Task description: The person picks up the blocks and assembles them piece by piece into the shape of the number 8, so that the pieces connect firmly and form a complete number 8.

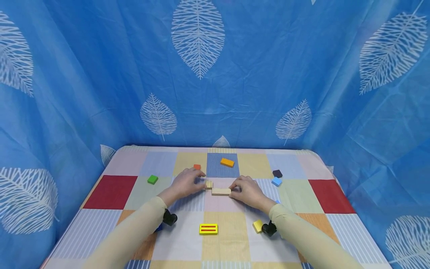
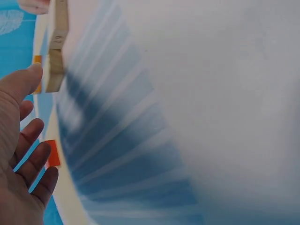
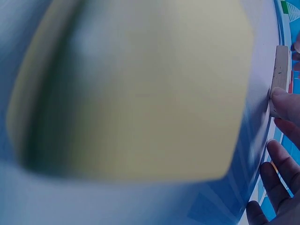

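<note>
Near the table's middle lies a long plain wooden block (image 1: 221,191), its right end pinched between the thumb and forefinger of my right hand (image 1: 248,191). In the right wrist view my thumb presses that wooden block's (image 3: 280,72) near face, the other fingers spread below. A short wooden block (image 1: 209,184) adjoins the long block's left end. My left hand (image 1: 187,182) hovers beside it with loosely bent fingers. In the left wrist view the thumb points at the short block (image 2: 55,75), and nothing shows within the fingers.
An orange block (image 1: 227,162), a red-orange block (image 1: 197,167) and a green block (image 1: 152,179) lie beyond. Light blue (image 1: 277,182) and dark (image 1: 277,173) blocks sit right. Nearer are a yellow block with red bars (image 1: 208,229) and a plain yellow block (image 1: 257,226).
</note>
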### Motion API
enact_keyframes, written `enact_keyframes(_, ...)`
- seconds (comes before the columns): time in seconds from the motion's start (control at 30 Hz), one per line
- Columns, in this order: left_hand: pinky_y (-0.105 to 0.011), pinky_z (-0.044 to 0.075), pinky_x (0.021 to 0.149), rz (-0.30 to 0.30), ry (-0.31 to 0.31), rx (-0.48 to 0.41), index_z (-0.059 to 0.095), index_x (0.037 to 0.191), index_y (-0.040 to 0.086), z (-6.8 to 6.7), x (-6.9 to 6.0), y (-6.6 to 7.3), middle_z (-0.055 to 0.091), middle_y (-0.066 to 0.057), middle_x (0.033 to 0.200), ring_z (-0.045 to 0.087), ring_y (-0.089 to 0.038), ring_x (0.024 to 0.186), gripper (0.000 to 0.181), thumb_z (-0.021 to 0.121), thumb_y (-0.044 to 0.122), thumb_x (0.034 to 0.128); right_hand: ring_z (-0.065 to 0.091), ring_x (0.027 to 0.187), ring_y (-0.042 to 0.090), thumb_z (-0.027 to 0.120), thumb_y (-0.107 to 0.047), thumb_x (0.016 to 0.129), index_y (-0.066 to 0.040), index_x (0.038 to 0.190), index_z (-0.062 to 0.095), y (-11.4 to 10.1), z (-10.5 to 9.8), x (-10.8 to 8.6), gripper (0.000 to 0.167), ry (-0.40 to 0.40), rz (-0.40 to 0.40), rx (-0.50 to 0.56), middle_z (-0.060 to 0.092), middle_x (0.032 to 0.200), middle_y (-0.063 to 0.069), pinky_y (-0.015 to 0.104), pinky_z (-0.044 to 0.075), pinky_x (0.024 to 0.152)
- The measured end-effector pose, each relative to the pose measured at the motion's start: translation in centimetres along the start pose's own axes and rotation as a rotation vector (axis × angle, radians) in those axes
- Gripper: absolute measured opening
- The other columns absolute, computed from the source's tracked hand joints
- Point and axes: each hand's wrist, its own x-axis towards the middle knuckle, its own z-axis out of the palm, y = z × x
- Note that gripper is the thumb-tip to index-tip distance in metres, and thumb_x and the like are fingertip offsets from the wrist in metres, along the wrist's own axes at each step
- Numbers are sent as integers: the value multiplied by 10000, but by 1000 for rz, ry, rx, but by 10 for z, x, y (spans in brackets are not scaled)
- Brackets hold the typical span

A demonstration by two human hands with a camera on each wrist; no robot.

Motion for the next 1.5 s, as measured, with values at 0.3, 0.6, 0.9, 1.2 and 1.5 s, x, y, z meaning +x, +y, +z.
enact_keyframes(0.3,-472,457,995,-30,44,-78,669,1334,160,-24,-3,-2,620,-32,1290,553,-276,1198,475,758,391,929,549,1052,177,841,-329,855,-262,998,774,1,1,1,171,0,4,-2,607,1043,-125,450,428,920)
enact_keyframes(0.6,-496,486,968,-36,99,-124,649,1365,172,-47,-13,-5,609,-47,1322,546,-277,1210,489,745,392,940,552,1064,179,834,-334,863,-267,1004,770,3,1,0,169,-2,-1,-1,609,1045,-128,461,422,934)
enact_keyframes(0.9,-510,483,978,-49,146,-144,649,1363,173,-61,-23,-12,613,-34,1327,540,-286,1208,502,754,405,931,552,1040,164,837,-332,858,-270,997,769,4,1,0,167,6,-6,-1,607,1030,-137,464,424,920)
enact_keyframes(1.2,-521,496,965,-63,168,-157,642,1372,166,-69,-38,-18,606,-61,1348,535,-294,1211,515,759,397,927,552,1063,177,831,-331,865,-265,1005,770,2,1,0,167,-10,-3,11,616,1062,-121,472,420,942)
enact_keyframes(1.5,-544,496,970,-92,205,-165,623,1393,166,-78,-51,-30,594,-88,1366,541,-310,1223,519,761,354,929,547,1044,168,832,-339,862,-261,1011,768,2,0,1,180,-11,-3,5,605,1040,-128,456,419,928)
